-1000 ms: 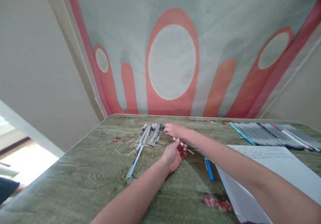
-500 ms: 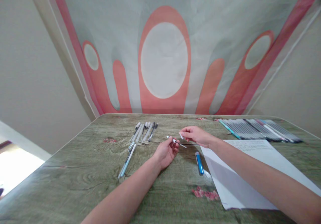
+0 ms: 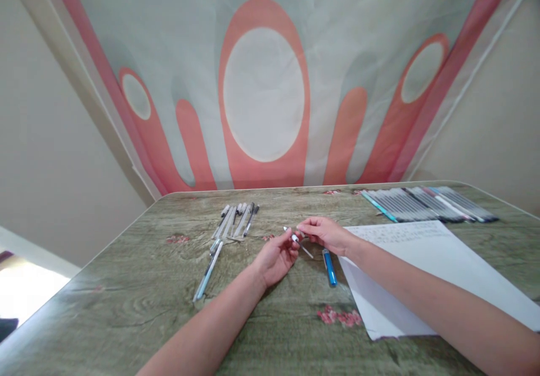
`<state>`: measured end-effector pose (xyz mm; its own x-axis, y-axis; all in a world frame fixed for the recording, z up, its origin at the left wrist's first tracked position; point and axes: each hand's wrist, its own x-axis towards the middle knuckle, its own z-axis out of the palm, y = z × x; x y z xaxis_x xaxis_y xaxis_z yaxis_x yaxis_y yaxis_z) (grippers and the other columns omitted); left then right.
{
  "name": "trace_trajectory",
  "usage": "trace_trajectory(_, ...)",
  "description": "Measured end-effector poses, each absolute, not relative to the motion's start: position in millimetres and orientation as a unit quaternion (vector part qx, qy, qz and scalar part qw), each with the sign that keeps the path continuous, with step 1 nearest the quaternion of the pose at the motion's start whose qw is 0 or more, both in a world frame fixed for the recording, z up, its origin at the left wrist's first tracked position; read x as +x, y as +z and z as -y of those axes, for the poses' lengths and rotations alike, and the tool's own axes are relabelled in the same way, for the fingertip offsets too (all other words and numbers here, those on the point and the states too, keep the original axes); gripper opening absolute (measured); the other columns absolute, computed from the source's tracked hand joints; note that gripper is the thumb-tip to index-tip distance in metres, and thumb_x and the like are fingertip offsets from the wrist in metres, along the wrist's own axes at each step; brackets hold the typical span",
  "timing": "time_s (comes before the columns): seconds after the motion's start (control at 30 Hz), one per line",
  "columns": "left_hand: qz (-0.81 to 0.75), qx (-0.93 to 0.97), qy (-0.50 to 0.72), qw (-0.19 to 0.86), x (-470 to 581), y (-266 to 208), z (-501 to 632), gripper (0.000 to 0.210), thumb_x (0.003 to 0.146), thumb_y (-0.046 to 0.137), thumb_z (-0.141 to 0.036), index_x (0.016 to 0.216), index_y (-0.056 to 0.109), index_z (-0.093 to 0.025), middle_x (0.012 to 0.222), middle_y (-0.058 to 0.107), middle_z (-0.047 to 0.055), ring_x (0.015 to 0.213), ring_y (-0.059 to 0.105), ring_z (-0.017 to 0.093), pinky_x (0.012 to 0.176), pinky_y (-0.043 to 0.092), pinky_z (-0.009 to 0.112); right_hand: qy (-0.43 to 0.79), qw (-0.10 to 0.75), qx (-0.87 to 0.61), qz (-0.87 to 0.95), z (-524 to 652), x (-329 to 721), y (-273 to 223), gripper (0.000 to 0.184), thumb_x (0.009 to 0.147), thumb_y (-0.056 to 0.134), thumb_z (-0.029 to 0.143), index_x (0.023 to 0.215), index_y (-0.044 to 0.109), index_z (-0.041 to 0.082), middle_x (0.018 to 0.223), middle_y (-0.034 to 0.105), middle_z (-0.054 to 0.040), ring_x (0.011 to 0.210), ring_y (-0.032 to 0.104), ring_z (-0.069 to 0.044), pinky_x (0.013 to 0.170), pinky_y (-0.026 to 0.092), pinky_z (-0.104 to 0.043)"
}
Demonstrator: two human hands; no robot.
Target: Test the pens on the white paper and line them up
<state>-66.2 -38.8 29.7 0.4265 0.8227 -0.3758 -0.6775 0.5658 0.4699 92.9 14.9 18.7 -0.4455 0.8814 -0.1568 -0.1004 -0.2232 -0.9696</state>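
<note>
Near the middle of the table, my left hand (image 3: 276, 258) is closed in a pinch around a pen refill (image 3: 306, 250) with a white pen part at its upper end. The thin rod of the refill points down to the right. My right hand (image 3: 327, 234) is right beside it, thumb and fingertips pressed together close to the pen part. Whatever those right fingertips hold is too small and covered to make out. A blue pen barrel (image 3: 329, 268) lies on the table just below my right hand.
A white sheet of paper (image 3: 405, 275) with writing along its top lies under my right forearm. Behind it is a row of several pens (image 3: 426, 204). More pens (image 3: 234, 218) lie at the left, with light blue ones (image 3: 208, 272) nearer. The wood-patterned table (image 3: 139, 286) meets a printed backdrop.
My right hand has moved left and closer to my left hand. The small white piece seen in its fingers before is now hidden. The view has shifted slightly.
</note>
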Motion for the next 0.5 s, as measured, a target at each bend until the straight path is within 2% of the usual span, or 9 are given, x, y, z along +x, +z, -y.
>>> trace_trajectory(0.13,-0.286,0.121,0.439,0.843,-65.2,30.3,39.4,0.013,0.082,0.053,-0.019,0.086,0.059,-0.008,0.079,0.060,0.005,0.056,0.052,0.003,0.048,0.044,0.013,0.687,0.356,-0.388,0.501,-12.6,92.1,22.1,0.027,0.061,0.073,0.035,0.073,0.062,0.013,0.069,0.063,-0.0008,0.051,0.044,-0.004,0.047,0.030,-0.019)
trace_trajectory(0.33,-0.281,0.110,0.441,0.845,-64.6,30.1,37.9,0.015,0.083,0.051,-0.019,0.087,0.059,-0.007,0.075,0.058,0.004,0.055,0.050,0.003,0.047,0.043,0.012,0.662,0.351,-0.384,0.539,-10.0,91.1,28.0,0.030,0.062,0.071,0.038,0.075,0.064,0.012,0.067,0.062,0.0002,0.047,0.038,-0.003,0.044,0.025,-0.020)
trace_trajectory(0.5,-0.255,0.114,0.436,0.855,-64.9,28.3,37.7,0.015,0.083,0.051,-0.021,0.087,0.058,-0.008,0.076,0.057,0.003,0.054,0.048,0.002,0.050,0.044,0.013,0.675,0.349,-0.387,0.522,-12.4,92.1,25.3,0.030,0.061,0.071,0.039,0.072,0.063,0.013,0.068,0.062,-0.0004,0.048,0.040,-0.004,0.045,0.025,-0.020)
